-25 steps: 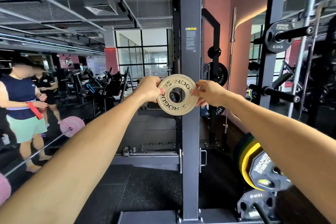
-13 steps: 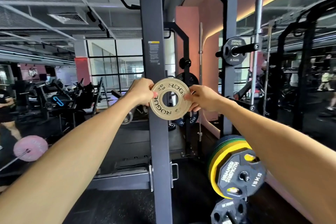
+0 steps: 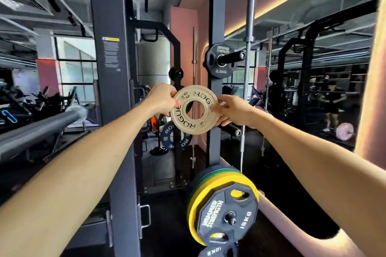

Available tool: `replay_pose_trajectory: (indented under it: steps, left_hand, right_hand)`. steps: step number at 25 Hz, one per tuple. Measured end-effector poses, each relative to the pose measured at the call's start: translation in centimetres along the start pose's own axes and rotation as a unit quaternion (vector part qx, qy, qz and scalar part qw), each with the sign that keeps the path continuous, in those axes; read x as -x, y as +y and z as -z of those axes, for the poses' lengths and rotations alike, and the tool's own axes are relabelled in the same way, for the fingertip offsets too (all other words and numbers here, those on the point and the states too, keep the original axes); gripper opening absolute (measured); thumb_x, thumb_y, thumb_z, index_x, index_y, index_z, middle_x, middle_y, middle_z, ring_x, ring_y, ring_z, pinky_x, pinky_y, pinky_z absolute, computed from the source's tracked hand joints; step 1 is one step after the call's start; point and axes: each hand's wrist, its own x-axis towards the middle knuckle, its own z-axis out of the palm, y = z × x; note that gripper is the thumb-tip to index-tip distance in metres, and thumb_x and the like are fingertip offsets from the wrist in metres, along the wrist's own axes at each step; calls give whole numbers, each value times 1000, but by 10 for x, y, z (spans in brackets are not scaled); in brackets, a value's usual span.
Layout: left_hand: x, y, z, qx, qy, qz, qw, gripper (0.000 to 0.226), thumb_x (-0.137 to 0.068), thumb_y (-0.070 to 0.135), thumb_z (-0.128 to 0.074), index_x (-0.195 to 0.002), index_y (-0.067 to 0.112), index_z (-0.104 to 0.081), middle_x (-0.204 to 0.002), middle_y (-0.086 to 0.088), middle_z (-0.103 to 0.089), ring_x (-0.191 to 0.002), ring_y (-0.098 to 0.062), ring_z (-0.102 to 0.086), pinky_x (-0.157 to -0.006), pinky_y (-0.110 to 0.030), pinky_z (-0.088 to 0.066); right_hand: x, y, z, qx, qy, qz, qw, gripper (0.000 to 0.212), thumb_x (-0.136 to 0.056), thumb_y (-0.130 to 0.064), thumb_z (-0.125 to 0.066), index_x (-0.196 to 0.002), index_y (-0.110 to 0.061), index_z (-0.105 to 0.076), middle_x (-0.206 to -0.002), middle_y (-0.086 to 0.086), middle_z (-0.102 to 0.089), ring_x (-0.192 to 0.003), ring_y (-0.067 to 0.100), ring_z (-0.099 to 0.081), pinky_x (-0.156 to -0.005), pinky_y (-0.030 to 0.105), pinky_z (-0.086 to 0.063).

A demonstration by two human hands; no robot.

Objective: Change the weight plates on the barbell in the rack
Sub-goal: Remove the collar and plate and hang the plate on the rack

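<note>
Both arms stretched out front, and the person has a small tan round metal change plate [image 3: 195, 109] with ROGUE lettering and a 0.5 KG mark held up at about chest height, face toward the camera. Left hand [image 3: 161, 100] pinches the left rim, thumb on the front face, other fingers curled behind. Right hand [image 3: 231, 111] pinches the right rim the same way, fingertips [image 3: 215, 108] pressed on the face. So the plate hangs in the air between the two hands, not on any sleeve or peg

Just left of it stands the dark grey steel rack upright [image 3: 113, 89] with a white sticker of text on it. A grey barbell sleeve [image 3: 41, 125] pokes in from the left edge, bare as far as the shot shows

Storage-wise: the black peg [image 3: 231, 57] up on the rear upright carries one black 2.5KG Hammer Strength plate [image 3: 217, 61]. The lower right peg is loaded with a stack, a black 15KG Hammer Strength plate [image 3: 227, 215] at the front, then yellow [image 3: 194, 200], green and blue bumpers behind it. Below that, the top of a black 10KG plate [image 3: 217, 252] peeks in. Behind the tan plate sits a dark blue Rogue 20 plate [image 3: 169, 135]
</note>
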Motion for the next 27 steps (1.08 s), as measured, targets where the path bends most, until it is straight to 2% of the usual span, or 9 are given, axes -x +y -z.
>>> replay_pose_trajectory:
  steps: [6, 9, 12, 16, 18, 22, 24, 27]
  left_hand:
    - [-75, 21, -71, -21, -6, -21, 1000, 7, -91, 17, -68, -94, 11, -67, -87, -7, -72, -55, -15, -70, -51, -21, -54]
    - [-115, 28, -101, -35, -4, -34, 999, 9, -91, 18, -67, -93, 10, -68, -87, -5, -73, -54, -13, -71, -57, -23, -56]
    - [-154, 38, -127, -22, 1, -25, 999, 8, -90, 17, -68, -93, 10, -68, -85, -3, -73, -51, -10, -69, -53, -21, -55]
    - [-194, 54, -154, -24, 5, -18, 1000, 5, -90, 18, -68, -93, 13, -68, -84, -2, -72, -48, -8, -68, -50, -18, -50]
    - [-205, 61, -167, -31, 0, -12, 999, 5, -91, 18, -68, -93, 14, -66, -86, -2, -71, -52, -11, -70, -54, -22, -53]
    - [-217, 84, -189, -23, 8, 19, 1000, 4, -92, 14, -66, -91, 10, -65, -87, -6, -71, -65, -20, -72, -60, -29, -60]
    - [-217, 98, -195, -34, 17, 31, 999, 4, -92, 14, -66, -90, 11, -65, -87, -7, -71, -65, -20, -72, -59, -27, -59]
    - [-222, 123, -192, -60, 45, 42, 996, 5, -92, 17, -66, -89, 15, -63, -86, -5, -72, -54, -11, -69, -51, -17, -53]
  right_hand:
    - [-44, 73, 49, 0, 7, -8, 1000, 26, -98, -23, -54, -117, -5, -53, -90, 8, -69, -79, 29, -72, -79, 44, -59]
    - [-69, 103, 71, -1, 14, 1, 1000, 24, -98, -23, -54, -111, -3, -52, -95, 12, -69, -86, 36, -72, -82, 48, -58]
    - [-99, 131, 96, 5, 11, 2, 1000, 21, -97, -23, -54, -109, -5, -52, -102, 19, -68, -90, 38, -70, -82, 48, -58]
    - [-132, 164, 125, 2, 5, 8, 1000, 13, -97, -23, -55, -102, -11, -53, -90, 11, -68, -87, 35, -71, -79, 45, -59]
    - [-144, 180, 136, 3, -3, 12, 1000, 8, -97, -23, -56, -97, -16, -54, -89, 10, -68, -85, 33, -71, -78, 44, -60]
    - [-166, 213, 159, -13, -32, 25, 999, 10, -96, -23, -56, -103, -15, -55, -99, 15, -69, -86, 31, -72, -79, 44, -60]
    - [-171, 220, 173, -15, -52, 46, 997, 9, -97, -22, -55, -103, -15, -55, -98, 13, -68, -87, 31, -72, -76, 41, -61]
    - [-176, 218, 197, -7, -61, 84, 995, 23, -98, -20, -54, -115, -5, -55, -91, 10, -66, -77, 25, -70, -66, 29, -61]
